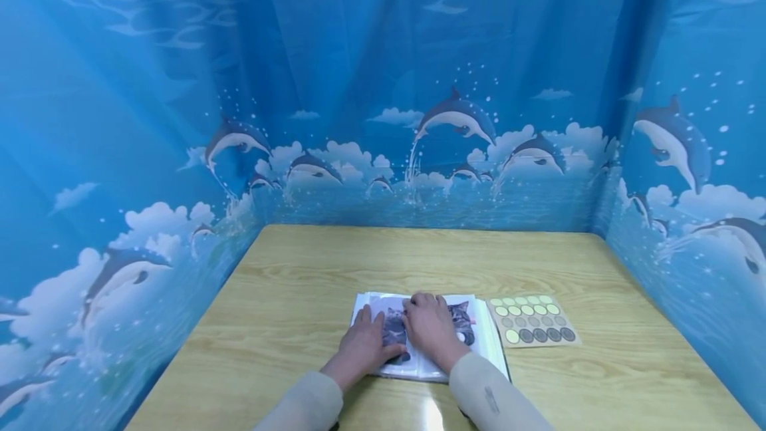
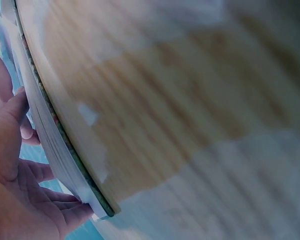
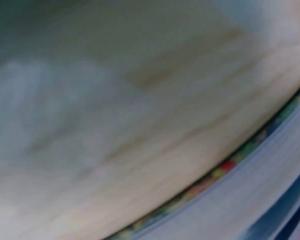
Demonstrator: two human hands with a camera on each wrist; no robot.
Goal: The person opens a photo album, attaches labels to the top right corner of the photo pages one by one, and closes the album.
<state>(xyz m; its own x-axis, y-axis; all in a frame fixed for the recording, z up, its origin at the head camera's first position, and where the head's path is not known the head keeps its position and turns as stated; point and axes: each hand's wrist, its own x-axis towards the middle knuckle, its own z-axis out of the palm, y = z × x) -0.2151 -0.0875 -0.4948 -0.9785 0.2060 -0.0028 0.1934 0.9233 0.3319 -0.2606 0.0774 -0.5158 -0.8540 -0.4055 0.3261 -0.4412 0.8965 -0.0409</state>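
An album (image 1: 492, 344) lies spread on the wooden table, its pages glossy and its cover edge (image 2: 65, 135) patterned in several colours. A grey striped cat picture (image 1: 393, 328) shows between my two hands, and another cat image (image 1: 462, 319) shows to the right of my right hand. My left hand (image 1: 362, 344) rests on the left part of the album, fingers stretched forward and thumb out to the right. My right hand (image 1: 432, 328) presses on the page near the middle with bent fingers, covering part of the pictures. The right wrist view shows only the album's edge (image 3: 230, 170) and table.
Right of the album lies a sheet of round stickers (image 1: 532, 321), pale yellow, beige and dark grey in rows. The wooden table (image 1: 299, 278) extends around the album. Blue curtains (image 1: 383, 85) printed with dolphins and clouds enclose the back and both sides.
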